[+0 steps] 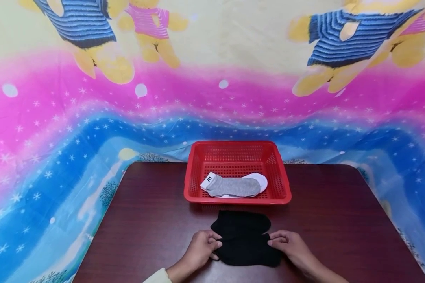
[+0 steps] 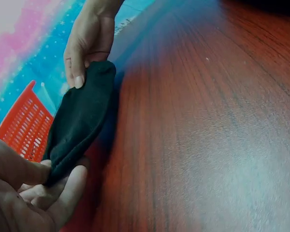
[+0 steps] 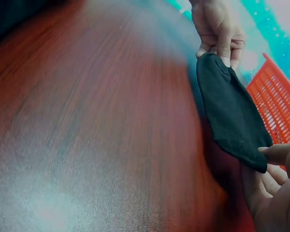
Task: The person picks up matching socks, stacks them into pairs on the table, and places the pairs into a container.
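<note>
Both hands hold a black sock (image 1: pixel 249 251) stretched sideways between them. My left hand (image 1: pixel 200 248) pinches its left end between thumb and fingers, and my right hand (image 1: pixel 293 245) pinches the top edge near the right end. In the left wrist view the sock (image 2: pixel 82 113) hangs raised above the tabletop, and the right wrist view shows the same sock (image 3: pixel 232 113) from the other side. Just behind it, a second black sock (image 1: pixel 241 223) lies flat on the table, its near edge partly covered by the held one.
Behind the socks stands a red perforated plastic basket (image 1: pixel 238 201). Inside lies a grey sock (image 1: pixel 235 186) with a white cuff, over white ones (image 1: pixel 262 181). The dark brown wooden table (image 1: pixel 152 208) extends to both sides. A patterned cloth (image 1: pixel 216 94) hangs behind it.
</note>
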Demonstrator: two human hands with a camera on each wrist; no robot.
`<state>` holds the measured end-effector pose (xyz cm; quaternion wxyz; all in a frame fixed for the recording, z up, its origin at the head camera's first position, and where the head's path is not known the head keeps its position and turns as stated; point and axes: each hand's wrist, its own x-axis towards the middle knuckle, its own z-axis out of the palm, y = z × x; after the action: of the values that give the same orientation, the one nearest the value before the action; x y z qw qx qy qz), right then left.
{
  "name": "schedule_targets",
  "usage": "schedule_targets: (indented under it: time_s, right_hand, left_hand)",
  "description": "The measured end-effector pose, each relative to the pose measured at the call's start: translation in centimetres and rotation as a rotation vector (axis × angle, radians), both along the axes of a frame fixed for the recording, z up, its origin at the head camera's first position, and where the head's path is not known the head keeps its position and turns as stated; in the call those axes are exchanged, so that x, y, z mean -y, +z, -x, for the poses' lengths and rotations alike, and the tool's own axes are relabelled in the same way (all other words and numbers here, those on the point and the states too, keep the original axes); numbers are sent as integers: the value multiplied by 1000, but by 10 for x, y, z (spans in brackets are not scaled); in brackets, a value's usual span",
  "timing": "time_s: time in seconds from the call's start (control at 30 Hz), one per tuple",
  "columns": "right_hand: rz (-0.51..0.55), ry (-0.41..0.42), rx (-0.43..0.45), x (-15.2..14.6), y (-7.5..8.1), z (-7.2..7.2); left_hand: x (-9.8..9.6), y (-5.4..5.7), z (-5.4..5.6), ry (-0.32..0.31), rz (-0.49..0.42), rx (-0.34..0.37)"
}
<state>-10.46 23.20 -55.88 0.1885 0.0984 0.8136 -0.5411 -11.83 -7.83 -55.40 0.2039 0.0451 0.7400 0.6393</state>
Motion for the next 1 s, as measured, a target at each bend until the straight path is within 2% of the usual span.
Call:
schedule_targets:
  time_s: [0.17, 0.4, 0.53, 0.67, 0.8, 0.9, 0.93, 1.0]
  right_hand:
    - [-90, -21, -20, 4, -7, 2]
    - [-141, -32, -54, 7, -6, 1]
    - [-135, -35, -50, 7, -6, 2]
    - [-73, -7, -38, 4, -6, 2]
    - [38, 32, 17, -1, -2, 2]
    - [136, 66, 85, -5, 5, 2]
    - [160, 76, 101, -5, 8, 1]
    - [210, 99, 135, -4, 15, 0]
  left_hand:
    - [0, -3, 0, -16, 32, 45]
    - [-4, -1, 4, -8, 84, 95]
    - [-4, -2, 4, -21, 102, 63]
    - [-1, -1, 3, -93, 213, -68]
    - [2, 6, 3, -162, 462, -348]
    - [1, 15, 3, -176, 599, -535]
    - [0, 19, 3, -182, 610, -560]
    - [-4, 27, 2, -198, 579, -554]
